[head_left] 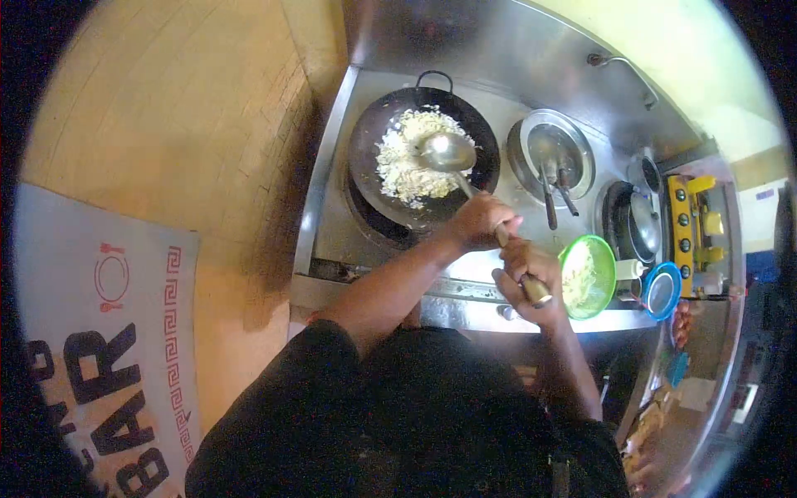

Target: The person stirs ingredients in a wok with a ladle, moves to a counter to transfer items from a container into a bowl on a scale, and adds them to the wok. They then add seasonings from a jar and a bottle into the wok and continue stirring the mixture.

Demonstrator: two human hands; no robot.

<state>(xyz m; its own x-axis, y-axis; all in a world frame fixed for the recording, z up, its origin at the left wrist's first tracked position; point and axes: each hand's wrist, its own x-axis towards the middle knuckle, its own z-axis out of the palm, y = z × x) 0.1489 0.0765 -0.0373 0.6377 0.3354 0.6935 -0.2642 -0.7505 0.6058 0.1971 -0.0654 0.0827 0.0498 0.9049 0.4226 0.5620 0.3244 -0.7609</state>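
Note:
Both my hands are wrapped round the long handle of a metal ladle [448, 153]. My left hand [483, 222] grips it nearer the bowl, and my right hand [531, 272] holds it close to the end. The ladle's round bowl rests over the pale, finely chopped food [411, 170] in a large dark wok [370, 133], back side up as far as I can see. Beside my right hand stands a green bowl [613, 286] with similar pale bits in it.
Behind the green bowl sits a round metal pot [516, 149] with utensils in it. Farther right are a dark pan [616, 217], a blue-rimmed container [674, 292] and a yellow stove panel [682, 220]. A steel backsplash [498, 50] rises behind; a printed banner [124, 332] hangs left.

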